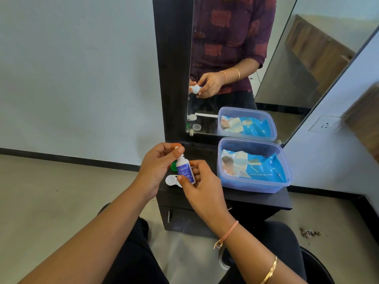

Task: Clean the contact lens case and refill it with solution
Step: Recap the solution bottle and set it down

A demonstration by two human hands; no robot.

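- Holding the bottle (185, 170) nearly upright over the black table (256, 198), your right hand (202, 190) has its thumb and fingers curled round the body.
- Your left hand (156, 167) pinches a small white cap (177, 148) just above the bottle's tip.
- The lens case (171, 179) lies on the table beneath your hands, its green part (174, 166) behind the bottle.
- A clear box (254, 186) holding a blue wipes pack (262, 167) sits to the right, below the mirror (235, 58).
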